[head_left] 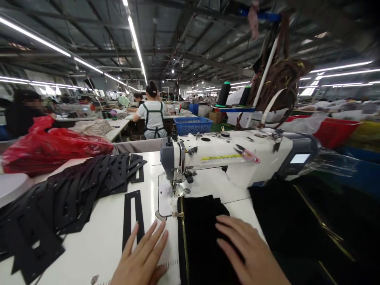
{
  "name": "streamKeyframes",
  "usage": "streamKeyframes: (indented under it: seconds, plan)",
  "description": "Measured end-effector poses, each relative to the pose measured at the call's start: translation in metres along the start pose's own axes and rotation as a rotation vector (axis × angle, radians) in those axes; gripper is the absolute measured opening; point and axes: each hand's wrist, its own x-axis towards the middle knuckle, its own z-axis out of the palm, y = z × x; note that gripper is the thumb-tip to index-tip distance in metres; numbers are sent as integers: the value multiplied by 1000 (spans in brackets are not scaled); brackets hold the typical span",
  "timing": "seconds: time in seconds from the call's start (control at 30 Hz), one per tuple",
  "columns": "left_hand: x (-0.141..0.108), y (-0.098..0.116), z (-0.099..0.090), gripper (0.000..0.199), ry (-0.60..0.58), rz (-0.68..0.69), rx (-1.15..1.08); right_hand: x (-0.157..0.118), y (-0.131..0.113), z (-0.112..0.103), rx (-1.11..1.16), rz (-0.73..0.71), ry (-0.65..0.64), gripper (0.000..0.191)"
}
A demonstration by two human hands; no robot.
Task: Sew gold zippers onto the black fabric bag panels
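Black fabric with a gold zipper (184,237) along its left edge lies on the white machine table, just in front of the sewing machine (204,158). My right hand (246,245) rests on the right part of this black fabric (204,233), fingers spread. Left of the zipper, my left hand (145,253) has its fingers stretched out over the table. Its fingertips are beside a black frame-shaped piece (127,213) with a long slot, partly covering its lower end. The zipper pull (177,214) lies near the presser foot.
Many overlapping black slotted pieces (68,194) cover the left side. Behind them sits a red plastic bag (53,146). More black fabric with gold zippers (297,225) lies at right. Scissors (247,153) rest against the machine arm. Ahead, a person (154,113) works beyond a blue basket (192,124).
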Motion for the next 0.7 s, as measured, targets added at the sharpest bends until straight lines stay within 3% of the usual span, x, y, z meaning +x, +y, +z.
streamKeyframes:
  seconds: [0.1,0.23,0.3,0.4,0.47,0.57,0.63,0.7]
  plan:
    - [38,4,6,40,-16,19,-129,-1,27,-4,-109,237,20,32]
    - [74,1,24,31,75,40,-314,-7,63,-10,-368,318,-60,41]
    - [88,-1,31,27,139,142,-396,-11,80,-24,-561,361,-55,41]
    - [104,-1,45,15,115,329,-486,-19,104,-52,-798,558,-42,54]
    - [110,-1,58,18,77,399,-535,-27,119,-66,-767,740,-93,59]
    - [113,-5,66,19,9,464,-591,-38,137,-77,-581,867,-162,31]
    - [114,-10,56,21,-120,471,-623,-43,146,-87,-482,862,-151,17]
    - [115,-16,34,23,-292,447,-671,-47,157,-108,-371,858,-93,18]
